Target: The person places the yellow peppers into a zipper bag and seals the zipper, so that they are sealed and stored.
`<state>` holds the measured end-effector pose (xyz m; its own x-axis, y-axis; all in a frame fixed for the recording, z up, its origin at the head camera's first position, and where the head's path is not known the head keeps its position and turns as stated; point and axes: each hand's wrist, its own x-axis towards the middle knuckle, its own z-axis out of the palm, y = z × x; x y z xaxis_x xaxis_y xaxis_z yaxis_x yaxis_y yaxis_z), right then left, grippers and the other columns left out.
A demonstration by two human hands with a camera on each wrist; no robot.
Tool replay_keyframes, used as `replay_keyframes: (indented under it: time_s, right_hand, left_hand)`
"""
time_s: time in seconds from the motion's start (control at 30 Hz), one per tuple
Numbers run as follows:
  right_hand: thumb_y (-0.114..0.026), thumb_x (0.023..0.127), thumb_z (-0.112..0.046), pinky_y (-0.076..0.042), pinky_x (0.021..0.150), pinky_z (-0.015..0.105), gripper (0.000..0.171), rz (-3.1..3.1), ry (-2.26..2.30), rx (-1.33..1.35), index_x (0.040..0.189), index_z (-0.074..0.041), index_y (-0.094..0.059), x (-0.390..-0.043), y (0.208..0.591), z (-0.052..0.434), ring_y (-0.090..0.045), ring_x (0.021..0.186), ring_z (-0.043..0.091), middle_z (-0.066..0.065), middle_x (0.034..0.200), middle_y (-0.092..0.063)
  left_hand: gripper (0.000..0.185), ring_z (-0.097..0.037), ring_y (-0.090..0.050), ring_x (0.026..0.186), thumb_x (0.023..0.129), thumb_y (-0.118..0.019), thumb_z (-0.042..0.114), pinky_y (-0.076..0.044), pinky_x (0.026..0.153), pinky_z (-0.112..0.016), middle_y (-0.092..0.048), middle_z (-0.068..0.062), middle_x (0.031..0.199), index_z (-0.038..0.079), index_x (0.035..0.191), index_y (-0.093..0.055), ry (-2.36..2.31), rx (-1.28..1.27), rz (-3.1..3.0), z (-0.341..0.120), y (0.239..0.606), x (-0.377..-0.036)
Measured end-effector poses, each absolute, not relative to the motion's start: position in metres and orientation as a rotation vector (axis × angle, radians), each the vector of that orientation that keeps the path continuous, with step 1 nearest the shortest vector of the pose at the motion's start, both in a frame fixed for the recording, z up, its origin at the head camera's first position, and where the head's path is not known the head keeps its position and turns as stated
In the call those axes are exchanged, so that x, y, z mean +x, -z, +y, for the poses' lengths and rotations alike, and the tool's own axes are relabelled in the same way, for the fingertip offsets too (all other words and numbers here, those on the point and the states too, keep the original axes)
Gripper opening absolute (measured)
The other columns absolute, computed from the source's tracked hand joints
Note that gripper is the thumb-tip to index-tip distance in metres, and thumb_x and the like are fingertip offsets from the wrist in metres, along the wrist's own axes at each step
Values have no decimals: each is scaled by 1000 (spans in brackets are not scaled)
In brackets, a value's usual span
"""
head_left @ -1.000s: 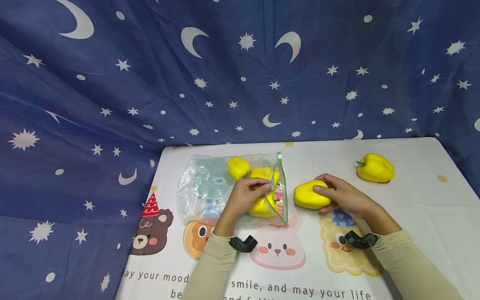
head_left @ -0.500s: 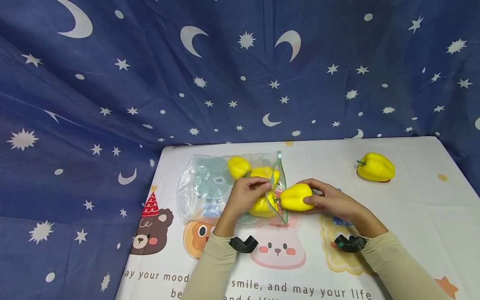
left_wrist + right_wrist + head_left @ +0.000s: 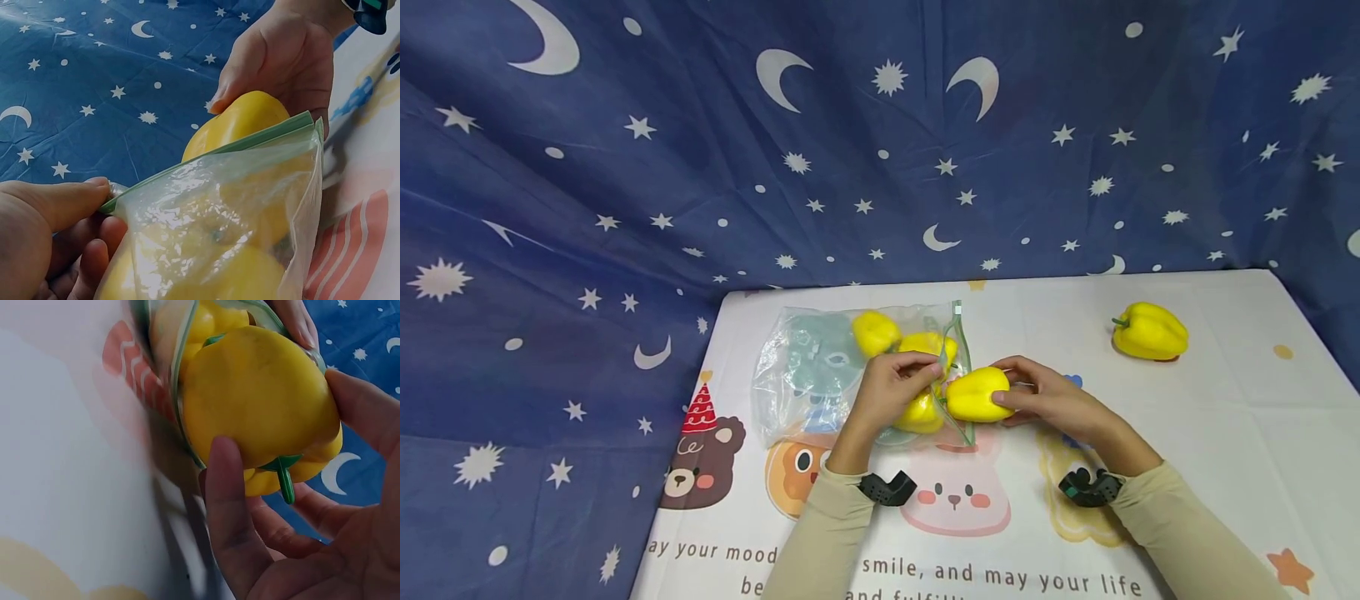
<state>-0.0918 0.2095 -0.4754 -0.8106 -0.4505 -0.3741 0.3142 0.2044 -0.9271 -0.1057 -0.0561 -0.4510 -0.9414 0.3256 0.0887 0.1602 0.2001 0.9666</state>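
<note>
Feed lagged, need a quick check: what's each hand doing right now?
Left hand: pinching the bag's open edge.
Right hand: gripping a yellow pepper at the bag's mouth.

Beige long sleeves (image 3: 820, 533), black wrist mounts (image 3: 886, 487), bare hands (image 3: 891, 390).
</note>
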Motion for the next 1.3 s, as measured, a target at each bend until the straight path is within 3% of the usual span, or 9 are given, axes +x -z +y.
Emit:
replay_keyframes:
  time_s: [0.27, 0.53, 0.83, 1.03, 1.3]
  right_hand:
    - [-71, 85, -23, -54, 80, 47, 51, 1853, 1750, -139, 125, -7, -44, -89, 478, 193, -64, 97, 32, 18, 122, -49]
    - [-76, 79, -24, -55, 79, 46, 57, 1919, 1727, -109, 126, -8, -48, -86, 482, 192, -63, 87, 29, 20, 102, -53]
    - [-63, 90, -19, -52, 86, 41, 56, 1767, 1770, -94, 137, 1, -41, -86, 485, 211, -64, 98, 22, 17, 121, -58]
    - [-66, 88, -14, -54, 82, 38, 45, 1773, 1854, -36, 125, 4, -48, -87, 483, 208, -67, 89, 20, 12, 104, -66]
    - [-72, 82, -17, -56, 76, 36, 44, 1834, 1850, -16, 116, 3, -52, -88, 487, 200, -67, 82, 22, 12, 94, -67]
  left_hand:
    - [18, -25, -61, 65, 88, -66, 13, -53, 61, -26, -70, -13, 83, 0, 100, -71, -1846, 507, 2333, -57, 432, -100]
    - [18, -25, -61, 64, 87, -66, 13, -53, 60, -26, -70, -12, 82, 0, 99, -71, -1869, 482, 2330, -57, 434, -101]
    - [21, -31, -62, 67, 89, -65, 15, -55, 62, -32, -70, -15, 86, -1, 102, -70, -1875, 496, 2296, -58, 433, -100]
    - [22, -29, -62, 66, 89, -66, 17, -55, 62, -33, -70, -15, 86, 0, 103, -70, -1884, 493, 2297, -57, 446, -105]
    - [22, -15, -57, 59, 86, -68, 31, -52, 56, -27, -69, -2, 76, 14, 98, -73, -1868, 512, 2372, -55, 464, -110]
